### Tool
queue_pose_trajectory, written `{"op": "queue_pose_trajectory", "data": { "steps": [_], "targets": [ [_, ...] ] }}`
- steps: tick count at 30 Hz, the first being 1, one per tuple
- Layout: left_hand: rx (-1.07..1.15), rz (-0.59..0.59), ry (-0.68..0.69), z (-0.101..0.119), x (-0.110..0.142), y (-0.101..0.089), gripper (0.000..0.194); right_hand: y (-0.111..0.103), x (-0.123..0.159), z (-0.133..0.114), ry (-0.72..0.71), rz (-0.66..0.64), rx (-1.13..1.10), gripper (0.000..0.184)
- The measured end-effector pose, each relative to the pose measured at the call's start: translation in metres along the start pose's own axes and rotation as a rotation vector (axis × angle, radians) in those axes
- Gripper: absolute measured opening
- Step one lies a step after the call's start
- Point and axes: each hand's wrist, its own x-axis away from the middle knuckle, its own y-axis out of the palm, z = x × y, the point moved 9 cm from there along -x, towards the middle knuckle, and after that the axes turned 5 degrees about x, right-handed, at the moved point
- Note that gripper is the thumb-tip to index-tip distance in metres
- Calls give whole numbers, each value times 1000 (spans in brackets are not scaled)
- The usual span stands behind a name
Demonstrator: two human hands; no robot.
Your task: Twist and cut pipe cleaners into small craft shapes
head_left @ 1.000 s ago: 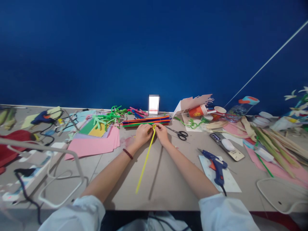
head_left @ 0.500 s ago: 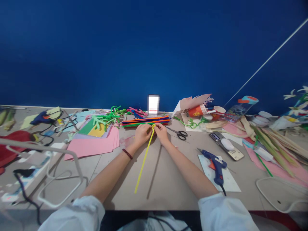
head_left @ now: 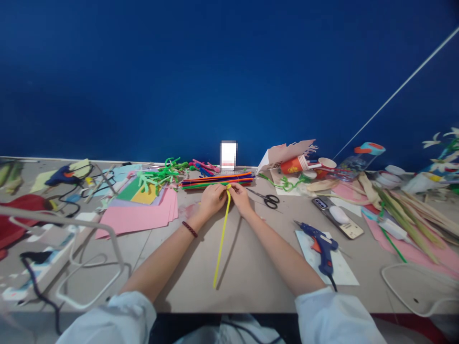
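Observation:
Between my two hands is a yellow pipe cleaner (head_left: 222, 241), its upper end bent and pinched at the fingertips. Its long tail hangs down toward me over the table. My left hand (head_left: 214, 198) is closed on the bent end from the left. From the right, the fingers of my right hand (head_left: 239, 197) grip the same end. Just beyond my fingers lies a bundle of coloured pipe cleaners (head_left: 215, 180). Black-handled scissors (head_left: 268, 199) rest to the right of my right hand.
On the right, a blue glue gun (head_left: 322, 248) lies on white paper, near a phone (head_left: 337, 217) with a white object on it. Pink paper sheets (head_left: 136, 220) and green pipe-cleaner shapes (head_left: 161, 176) are at left. A power strip (head_left: 46, 265) with cables sits far left.
The hanging tail of the yellow pipe cleaner has swung to the right, closer to its shadow. Both hands stay in nearly the same place, still pinching the bent end.

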Motion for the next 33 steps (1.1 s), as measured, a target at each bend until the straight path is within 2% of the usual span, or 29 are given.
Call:
{"op": "queue_pose_trajectory", "data": {
  "steps": [3,11,14,19,24,29,33],
  "targets": [
    [-1,-4,0,0,0,0,10,2,1,-2,-10,-16,6,16],
    [-107,-26,-2,1,2,5,6,-4,-1,3,-40,74,31,14],
    [-78,-40,-31,-1,2,5,7,-3,-1,4,-46,68,1,15],
    [190,42,-176,-15,1,-3,15,0,1,7,25,21,-10,23],
    [448,149,-309,-26,-2,-5,17,-2,0,8,47,48,-49,26],
    [850,110,-585,-48,2,18,23,-8,-3,17,132,89,-139,32],
    [1147,47,-752,-50,6,27,34,-5,-5,22,184,38,-166,36]
  ]
}}
